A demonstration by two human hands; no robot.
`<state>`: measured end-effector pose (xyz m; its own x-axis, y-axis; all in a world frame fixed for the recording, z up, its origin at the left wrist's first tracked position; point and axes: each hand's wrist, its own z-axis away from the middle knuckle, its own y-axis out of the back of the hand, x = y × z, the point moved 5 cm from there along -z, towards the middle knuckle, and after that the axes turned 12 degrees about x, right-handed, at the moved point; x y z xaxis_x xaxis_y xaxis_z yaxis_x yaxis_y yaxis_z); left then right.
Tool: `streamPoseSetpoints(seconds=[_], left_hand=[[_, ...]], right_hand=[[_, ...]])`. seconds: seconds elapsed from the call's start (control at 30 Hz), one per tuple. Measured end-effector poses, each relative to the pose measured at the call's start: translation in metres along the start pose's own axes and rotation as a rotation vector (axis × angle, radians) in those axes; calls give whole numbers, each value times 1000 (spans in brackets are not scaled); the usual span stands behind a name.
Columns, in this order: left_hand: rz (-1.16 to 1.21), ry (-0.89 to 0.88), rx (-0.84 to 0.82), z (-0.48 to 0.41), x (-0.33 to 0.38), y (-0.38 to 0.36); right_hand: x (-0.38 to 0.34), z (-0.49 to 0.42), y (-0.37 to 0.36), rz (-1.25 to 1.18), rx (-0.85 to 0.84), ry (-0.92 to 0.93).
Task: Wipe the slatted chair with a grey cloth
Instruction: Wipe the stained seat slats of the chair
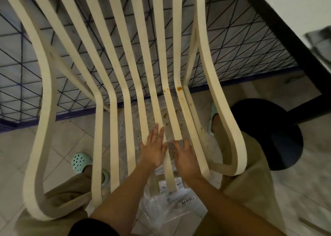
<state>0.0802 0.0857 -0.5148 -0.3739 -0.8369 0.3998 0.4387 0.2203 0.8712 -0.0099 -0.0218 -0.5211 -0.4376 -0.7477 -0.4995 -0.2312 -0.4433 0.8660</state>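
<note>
Left hand (pixel 154 147): fingers straight and close together, laid flat along the seat slats, holding nothing.
Right hand (pixel 185 155): fingers curled, tips at a crumpled greyish wad (pixel 171 145) between two slats. Whether it is cloth or plastic, and whether the fingers grip it, cannot be told.
Slatted chair (pixel 114 128): directly before the person, between the legs, with orange-brown stains (pixel 179 88) on the right-side slats.
Beneath the seat: clear plastic bag (pixel 172 208) on the tiled floor (pixel 68 137).
</note>
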Motion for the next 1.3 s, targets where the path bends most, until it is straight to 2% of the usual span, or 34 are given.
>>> streamPoseSetpoints(seconds=[0.27,0.47,0.67,0.87,0.97,1.07,1.2,1.3], left_hand=[[-40,10,-11,5,-1,0],[-63,-17,134,-4,5,12],[-63,-48,156,-20,2,12],[-40,-44,208,-43,-3,16],[-104,-48,258,-48,-4,13],[-103,-38,261,-47,-3,10],[-106,-27,265,-47,-2,11],[-93,-24,264,-49,-3,10]], right_hand=[[8,44,0,-28,50,-17],[1,28,9,-56,25,20],[-2,-10,0,29,-22,-8],[-9,-48,-12,96,39,-6],[-14,-74,-15,122,50,-16],[-14,-98,-23,62,25,-75],[-14,-130,-24,-105,53,-238],[-18,-159,-28,-117,108,-234]])
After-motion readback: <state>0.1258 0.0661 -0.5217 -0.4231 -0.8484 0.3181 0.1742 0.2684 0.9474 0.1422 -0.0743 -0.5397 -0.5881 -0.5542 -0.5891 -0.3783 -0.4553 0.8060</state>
